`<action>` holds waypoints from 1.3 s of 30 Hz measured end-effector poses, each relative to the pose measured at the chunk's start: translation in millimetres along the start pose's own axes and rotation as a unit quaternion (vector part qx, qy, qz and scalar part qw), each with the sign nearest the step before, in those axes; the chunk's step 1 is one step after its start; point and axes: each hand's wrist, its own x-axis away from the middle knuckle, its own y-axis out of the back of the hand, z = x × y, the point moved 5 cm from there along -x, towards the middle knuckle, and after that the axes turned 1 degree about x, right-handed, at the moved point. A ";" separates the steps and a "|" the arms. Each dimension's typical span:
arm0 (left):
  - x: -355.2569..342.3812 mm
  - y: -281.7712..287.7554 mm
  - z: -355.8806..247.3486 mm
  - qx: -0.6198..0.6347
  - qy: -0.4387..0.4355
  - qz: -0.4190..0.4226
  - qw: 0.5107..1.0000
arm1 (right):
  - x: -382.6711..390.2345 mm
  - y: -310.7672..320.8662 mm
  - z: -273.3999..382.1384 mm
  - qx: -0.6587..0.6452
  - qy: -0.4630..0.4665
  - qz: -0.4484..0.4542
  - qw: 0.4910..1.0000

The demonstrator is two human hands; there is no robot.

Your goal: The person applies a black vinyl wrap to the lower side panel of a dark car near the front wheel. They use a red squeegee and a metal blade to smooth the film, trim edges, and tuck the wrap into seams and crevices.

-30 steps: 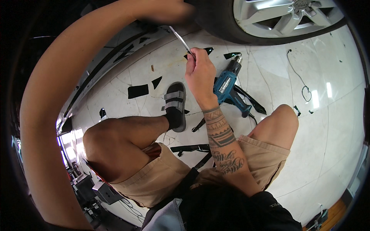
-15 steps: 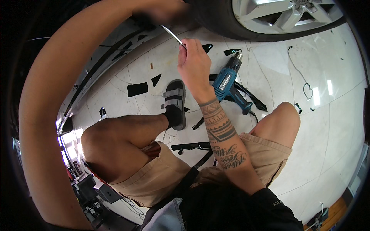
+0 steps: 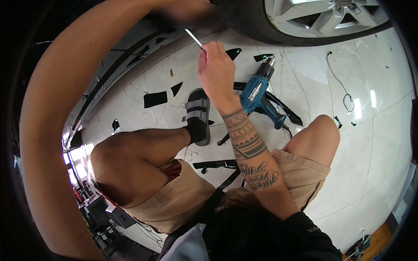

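My left arm reaches up along the left side to the dark car body (image 3: 117,65), where my left hand (image 3: 189,13) is a dark blur, so its fingers are unclear. My right hand (image 3: 215,69) is closed on a slim silver tool (image 3: 192,38), whose tip points up-left toward the bodywork, just below my left hand. Beneath and right of that hand, a teal heat gun (image 3: 257,93) lies on the tiled floor (image 3: 370,143), nozzle toward the tire, with long black strips (image 3: 283,108) under and beside it.
A tire (image 3: 244,21) with a silver alloy wheel (image 3: 322,13) stands at the top. Black scraps (image 3: 155,99) are scattered around my sandaled foot (image 3: 198,117). A thin looped cord (image 3: 347,102) lies at the right. Dark equipment (image 3: 119,215) with cables sits at the lower left.
My right hand and the silver tool have moved up and to the left, closer to the car body. My left arm has shifted slightly left; the heat gun stays on the floor.
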 end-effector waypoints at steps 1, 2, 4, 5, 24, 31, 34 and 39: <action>-1.3 -2.3 1.5 -0.006 0.007 0.001 1.000 | -0.3 -1.9 1.2 -0.003 0.001 -0.001 1.000; -1.9 -3.6 2.4 -0.005 0.000 -0.004 1.000 | -0.4 -3.6 2.2 -0.005 0.001 -0.003 1.000; -1.1 -3.2 0.5 -0.005 -0.015 -0.015 1.000 | -0.7 -6.2 2.3 -0.001 0.002 -0.001 1.000; -0.6 -2.5 1.6 -0.001 -0.013 -0.008 1.000 | -1.0 -7.6 2.3 0.002 0.002 0.000 1.000; 7.2 4.9 -5.5 -0.025 0.005 -0.010 1.000 | -5.2 -28.5 -27.4 0.019 0.031 0.013 0.999; 10.0 5.3 -4.4 -0.038 0.015 -0.016 0.999 | -4.0 -33.5 -36.8 0.002 0.039 0.006 0.999; 4.1 4.0 -3.5 -0.052 0.023 -0.010 0.998 | -2.6 -36.0 -42.8 0.002 0.040 0.006 0.999; 7.6 5.7 -5.5 -0.033 -0.006 -0.014 0.999 | -0.6 -41.4 -49.2 0.031 0.062 0.023 0.997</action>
